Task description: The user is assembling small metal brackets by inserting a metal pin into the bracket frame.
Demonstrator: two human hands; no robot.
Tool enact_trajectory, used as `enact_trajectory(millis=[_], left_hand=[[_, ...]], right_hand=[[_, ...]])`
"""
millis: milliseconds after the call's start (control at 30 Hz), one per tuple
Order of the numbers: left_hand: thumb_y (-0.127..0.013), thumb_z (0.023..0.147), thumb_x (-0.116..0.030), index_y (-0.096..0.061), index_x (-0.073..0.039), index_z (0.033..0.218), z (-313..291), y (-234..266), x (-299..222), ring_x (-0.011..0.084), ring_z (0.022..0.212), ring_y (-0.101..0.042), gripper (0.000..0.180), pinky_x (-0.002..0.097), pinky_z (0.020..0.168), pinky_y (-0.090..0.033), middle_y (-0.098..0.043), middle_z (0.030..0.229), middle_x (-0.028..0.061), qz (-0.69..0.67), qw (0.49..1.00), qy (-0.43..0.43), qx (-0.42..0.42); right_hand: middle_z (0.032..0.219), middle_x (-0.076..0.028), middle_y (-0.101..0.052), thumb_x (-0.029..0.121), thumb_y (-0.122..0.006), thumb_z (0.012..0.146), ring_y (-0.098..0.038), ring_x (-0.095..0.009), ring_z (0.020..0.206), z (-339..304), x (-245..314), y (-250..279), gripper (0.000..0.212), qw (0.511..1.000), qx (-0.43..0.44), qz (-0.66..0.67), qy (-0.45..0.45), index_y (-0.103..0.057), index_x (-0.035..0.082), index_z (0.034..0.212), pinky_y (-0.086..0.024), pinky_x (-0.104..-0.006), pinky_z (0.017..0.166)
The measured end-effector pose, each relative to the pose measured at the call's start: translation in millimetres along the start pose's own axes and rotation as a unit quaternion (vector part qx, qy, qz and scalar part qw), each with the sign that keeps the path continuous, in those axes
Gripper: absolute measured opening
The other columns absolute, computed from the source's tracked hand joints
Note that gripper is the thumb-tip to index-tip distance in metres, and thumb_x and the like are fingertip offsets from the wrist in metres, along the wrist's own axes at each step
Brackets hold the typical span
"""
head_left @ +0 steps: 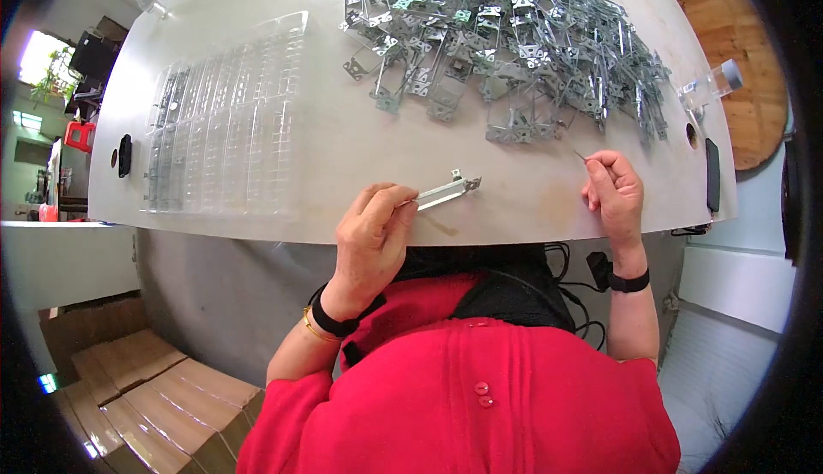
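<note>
My left hand [370, 238] pinches one end of a slim metal bracket [446, 192] between thumb and fingers, just above the table's near edge. The bracket's far end, with small bent tabs, points right. Off to the right, my right hand [615, 193] is closed in a pinch on a thin, dark, pin-like piece [580, 157] whose tip sticks out to the upper left; its exact kind cannot be made out. Beyond both hands lies a large tangled heap of similar metal brackets [514, 54]. A clear plastic compartment tray [244, 144] lies to the left, with dark metal pieces in its leftmost column.
The white table [343, 144] has a curved edge close to my body. A clear bottle [711, 86] lies at the right edge near a dark phone-like slab [713, 174]. A small black object [125, 156] sits at the far left. Cardboard boxes [163, 405] stand on the floor, lower left.
</note>
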State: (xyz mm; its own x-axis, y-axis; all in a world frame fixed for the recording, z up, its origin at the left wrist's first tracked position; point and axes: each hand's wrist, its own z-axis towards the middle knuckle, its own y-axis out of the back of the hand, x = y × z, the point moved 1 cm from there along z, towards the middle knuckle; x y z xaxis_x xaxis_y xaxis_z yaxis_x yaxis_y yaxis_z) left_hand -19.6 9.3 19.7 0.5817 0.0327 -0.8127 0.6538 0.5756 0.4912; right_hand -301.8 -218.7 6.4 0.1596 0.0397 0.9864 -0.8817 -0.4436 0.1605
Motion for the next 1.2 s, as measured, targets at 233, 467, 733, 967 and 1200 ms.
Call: enact_trajectory(millis=[233,467,733,967,1200], left_hand=[[-0.076,0.092,0.002,-0.072,-0.001,0.112,3,-16,10,0.021,0.074,-0.065,0.021,0.0326,0.066,-0.051,-0.068,0.089,0.0123,0.038,0.999,-0.018,-0.012],[-0.08,0.089,0.0,-0.07,0.0,0.116,3,-22,14,0.024,0.072,-0.065,0.028,0.0355,0.066,-0.052,-0.067,0.087,0.0128,0.025,0.999,-0.027,-0.03],[-0.081,0.089,-0.002,-0.07,-0.002,0.11,3,-21,15,0.0248,0.071,-0.065,0.024,0.0358,0.064,-0.052,-0.068,0.086,0.0121,0.048,0.997,-0.056,-0.039],[-0.081,0.088,0.0,-0.071,-0.001,0.104,4,-21,18,0.025,0.068,-0.064,0.019,0.036,0.062,-0.051,-0.069,0.084,0.0116,0.049,0.996,-0.064,-0.035],[-0.081,0.087,0.001,-0.071,-0.001,0.104,4,-21,18,0.0256,0.067,-0.064,0.02,0.0361,0.062,-0.05,-0.069,0.081,0.0123,0.037,0.997,-0.058,-0.032]], right_hand=[[0.073,0.006,-0.063,0.013,-0.069,0.104,-0.055,-0.001,0.063,-20,28,-30,0.008,0.992,0.041,-0.106,-0.05,-0.07,0.005,0.105,-0.042,-0.0213,0.056],[0.074,-0.008,-0.067,0.007,-0.071,0.098,-0.065,-0.016,0.063,-23,39,-46,0.007,0.948,0.096,-0.291,0.09,-0.068,0.003,0.103,-0.05,-0.0317,0.059],[0.078,-0.014,-0.069,0.005,-0.072,0.094,-0.069,-0.035,0.068,-21,54,-61,0.01,0.904,0.122,-0.365,0.185,-0.067,0.005,0.102,-0.052,-0.0414,0.061],[0.075,-0.011,-0.067,0.003,-0.074,0.091,-0.066,-0.032,0.064,-16,62,-98,0.012,0.894,0.123,-0.338,0.267,-0.067,0.006,0.1,-0.051,-0.0417,0.063],[0.069,-0.008,-0.063,0.003,-0.075,0.091,-0.064,-0.03,0.061,-11,62,-120,0.012,0.881,0.114,-0.338,0.311,-0.067,0.008,0.099,-0.05,-0.041,0.064]])
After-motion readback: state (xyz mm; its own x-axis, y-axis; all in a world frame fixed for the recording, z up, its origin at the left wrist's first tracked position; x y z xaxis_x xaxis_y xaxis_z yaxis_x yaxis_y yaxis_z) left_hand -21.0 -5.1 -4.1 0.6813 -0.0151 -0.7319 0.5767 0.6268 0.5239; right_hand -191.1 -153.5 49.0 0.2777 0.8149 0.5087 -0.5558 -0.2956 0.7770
